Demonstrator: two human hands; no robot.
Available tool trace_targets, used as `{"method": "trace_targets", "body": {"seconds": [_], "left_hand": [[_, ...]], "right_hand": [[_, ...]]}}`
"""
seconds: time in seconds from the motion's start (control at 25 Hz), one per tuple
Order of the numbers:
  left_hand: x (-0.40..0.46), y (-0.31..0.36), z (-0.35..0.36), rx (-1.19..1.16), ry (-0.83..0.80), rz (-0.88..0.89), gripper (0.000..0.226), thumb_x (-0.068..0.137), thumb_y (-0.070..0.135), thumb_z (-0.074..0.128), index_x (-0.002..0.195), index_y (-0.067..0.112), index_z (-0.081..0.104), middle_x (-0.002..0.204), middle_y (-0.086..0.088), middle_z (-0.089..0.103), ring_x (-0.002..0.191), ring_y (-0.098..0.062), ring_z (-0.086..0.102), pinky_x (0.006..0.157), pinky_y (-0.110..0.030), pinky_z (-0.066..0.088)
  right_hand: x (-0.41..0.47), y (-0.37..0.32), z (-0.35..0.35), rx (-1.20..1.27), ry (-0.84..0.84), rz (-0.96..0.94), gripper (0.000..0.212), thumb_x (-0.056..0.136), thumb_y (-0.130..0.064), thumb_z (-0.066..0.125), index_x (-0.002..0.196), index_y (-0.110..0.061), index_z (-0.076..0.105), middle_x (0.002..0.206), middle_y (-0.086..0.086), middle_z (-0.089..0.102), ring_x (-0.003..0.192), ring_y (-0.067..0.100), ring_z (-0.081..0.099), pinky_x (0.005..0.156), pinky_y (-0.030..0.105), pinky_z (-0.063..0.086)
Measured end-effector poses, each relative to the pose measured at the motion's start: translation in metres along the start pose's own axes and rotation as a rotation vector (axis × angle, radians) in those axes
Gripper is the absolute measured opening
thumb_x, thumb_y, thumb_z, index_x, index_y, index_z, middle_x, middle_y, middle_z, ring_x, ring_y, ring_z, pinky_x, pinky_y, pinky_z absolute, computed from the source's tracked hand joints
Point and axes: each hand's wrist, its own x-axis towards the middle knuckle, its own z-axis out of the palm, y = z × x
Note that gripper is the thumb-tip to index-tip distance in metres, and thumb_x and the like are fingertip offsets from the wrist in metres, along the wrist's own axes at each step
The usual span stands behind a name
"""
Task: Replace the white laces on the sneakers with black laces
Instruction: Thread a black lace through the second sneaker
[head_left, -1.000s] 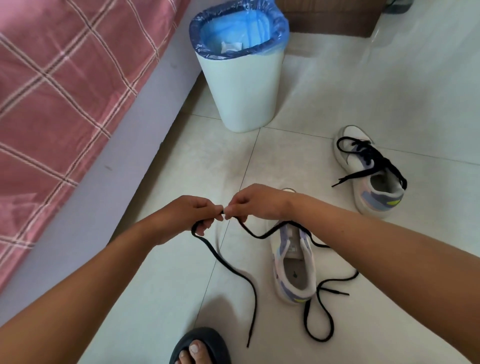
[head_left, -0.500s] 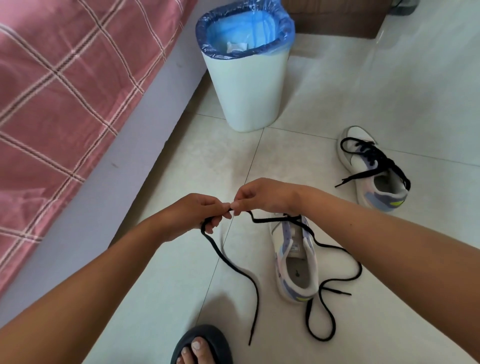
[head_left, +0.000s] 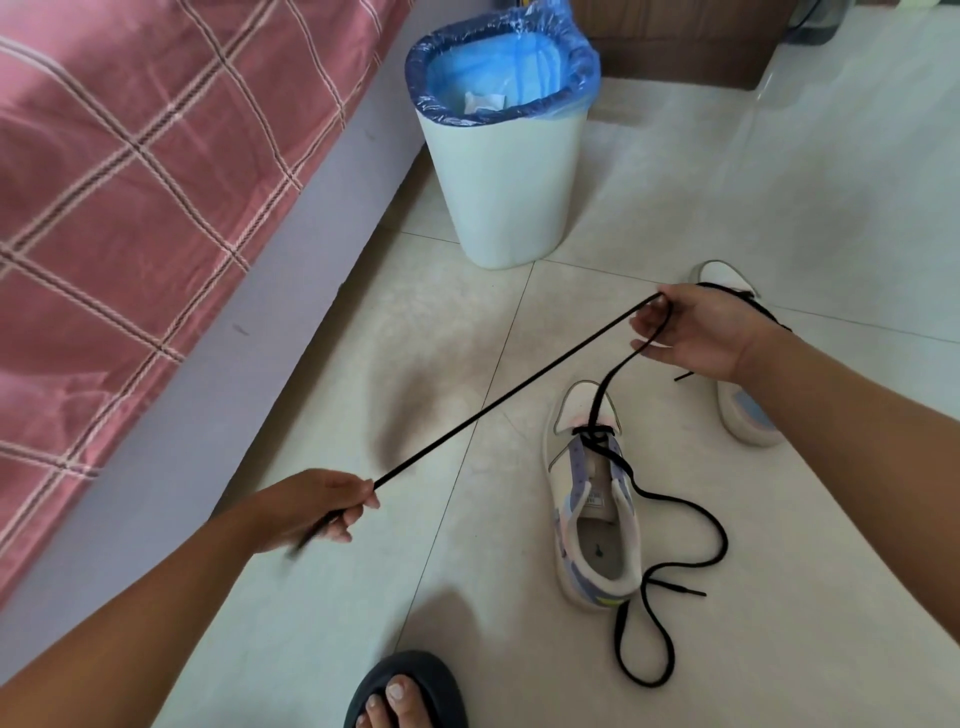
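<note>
On the floor (head_left: 675, 156) nearest the camera, a foot in a dark slipper (head_left: 405, 691) is poking into the bottom edge. Just beyond, the left hand (head_left: 306, 512) is pinching one end of the black lace (head_left: 509, 400), fingers curled round it, tip sticking out behind the palm. The lace is running taut, up and right, to the right hand (head_left: 691, 330), which is gripping it at a bend with curled fingers. From there it is dropping to the near sneaker (head_left: 597, 525), threaded only through the lowest eyelets near the toe; its other half is trailing loose in loops on the floor beside the heel. Farther right, partly hidden by the right forearm, the second sneaker (head_left: 748, 415) is sitting already laced in black. Beyond stand a white bin with a blue liner (head_left: 504, 140) and, at left, a bed with a pink checked cover (head_left: 130, 171).

Step, as a guess: straightening the lace, early in lacing shoe two. Next move likely needs the tip fed through the next eyelet up, keeping both halves even.
</note>
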Motion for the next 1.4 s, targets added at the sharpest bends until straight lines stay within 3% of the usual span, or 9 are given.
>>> {"method": "trace_targets", "body": {"seconds": [0.24, 0.36, 0.48, 0.6, 0.76, 0.88, 0.96, 1.2, 1.4], "left_hand": [[-0.001, -0.041, -0.024, 0.084, 0.02, -0.164, 0.022, 0.096, 0.022, 0.05, 0.095, 0.005, 0.065, 0.071, -0.004, 0.056, 0.061, -0.015, 0.051, 0.068, -0.028, 0.048], [-0.005, -0.037, -0.013, 0.071, -0.148, -0.201, 0.014, 0.092, 0.017, 0.06, 0.098, 0.005, 0.063, 0.088, -0.007, 0.067, 0.071, -0.015, 0.062, 0.073, -0.027, 0.048], [-0.008, -0.013, 0.014, 0.063, -0.435, -0.128, 0.038, 0.064, 0.033, 0.083, 0.093, 0.01, 0.072, 0.093, -0.002, 0.069, 0.087, -0.012, 0.065, 0.08, -0.024, 0.048], [-0.01, 0.025, 0.059, 0.012, -0.547, -0.014, 0.037, 0.057, 0.04, 0.086, 0.083, 0.015, 0.075, 0.077, 0.006, 0.066, 0.071, -0.004, 0.06, 0.068, -0.016, 0.048], [0.014, 0.063, 0.119, -0.491, -0.2, 0.102, 0.008, 0.084, 0.01, 0.063, 0.089, 0.004, 0.065, 0.071, -0.001, 0.061, 0.058, -0.006, 0.056, 0.057, -0.015, 0.049], [0.039, 0.078, 0.153, -0.574, 0.109, 0.149, 0.005, 0.089, 0.005, 0.061, 0.087, 0.001, 0.063, 0.076, -0.009, 0.063, 0.064, -0.011, 0.063, 0.062, -0.017, 0.054], [0.049, 0.082, 0.171, -0.568, 0.22, 0.159, 0.004, 0.087, 0.002, 0.063, 0.083, 0.001, 0.062, 0.076, -0.012, 0.066, 0.069, -0.016, 0.065, 0.069, -0.02, 0.057], [0.065, 0.09, 0.188, -0.476, 0.414, 0.224, 0.007, 0.084, 0.003, 0.067, 0.083, 0.008, 0.062, 0.082, -0.012, 0.069, 0.08, -0.024, 0.069, 0.077, -0.026, 0.055], [0.066, 0.094, 0.187, -0.379, 0.406, 0.296, 0.008, 0.083, 0.006, 0.069, 0.083, 0.011, 0.063, 0.081, -0.009, 0.071, 0.079, -0.022, 0.071, 0.079, -0.028, 0.056]], "right_hand": [[0.003, -0.002, -0.004, 0.04, 0.082, -0.011, 0.032, 0.097, -0.025, 0.042, 0.066, -0.018, 0.045, 0.051, -0.006, 0.06, 0.076, 0.011, 0.06, 0.081, 0.033, 0.045], [-0.003, 0.005, 0.034, -0.094, -0.117, -0.017, 0.028, 0.097, -0.026, 0.044, 0.071, -0.017, 0.051, 0.061, -0.002, 0.067, 0.07, 0.011, 0.066, 0.079, 0.033, 0.045], [-0.009, 0.018, 0.082, -0.714, -0.323, -0.142, 0.029, 0.095, -0.034, 0.05, 0.084, -0.01, 0.059, 0.085, 0.006, 0.069, 0.086, 0.017, 0.064, 0.084, 0.035, 0.043], [-0.003, 0.035, 0.094, -1.487, -0.22, -0.392, 0.034, 0.094, -0.043, 0.049, 0.104, -0.013, 0.062, 0.11, 0.008, 0.057, 0.106, 0.023, 0.05, 0.095, 0.04, 0.04], [-0.003, 0.056, 0.046, -1.562, 0.018, -0.365, 0.022, 0.092, -0.03, 0.053, 0.101, -0.018, 0.068, 0.113, 0.007, 0.052, 0.112, 0.03, 0.047, 0.096, 0.043, 0.042], [-0.021, 0.082, 0.017, -1.642, -0.006, -0.215, 0.02, 0.09, -0.028, 0.055, 0.101, -0.02, 0.07, 0.115, 0.007, 0.045, 0.115, 0.027, 0.039, 0.097, 0.039, 0.039], [-0.032, 0.099, 0.012, -1.601, -0.013, -0.197, 0.02, 0.09, -0.025, 0.056, 0.104, -0.022, 0.069, 0.117, 0.006, 0.041, 0.115, 0.025, 0.033, 0.097, 0.036, 0.037], [-0.025, 0.123, 0.015, -1.463, 0.149, -0.319, 0.016, 0.09, -0.022, 0.056, 0.099, -0.021, 0.07, 0.112, 0.004, 0.042, 0.112, 0.024, 0.034, 0.091, 0.034, 0.04], [-0.023, 0.132, 0.013, -1.423, 0.173, -0.36, 0.017, 0.089, -0.024, 0.058, 0.1, -0.019, 0.07, 0.113, 0.004, 0.042, 0.111, 0.024, 0.034, 0.09, 0.034, 0.04]]}}
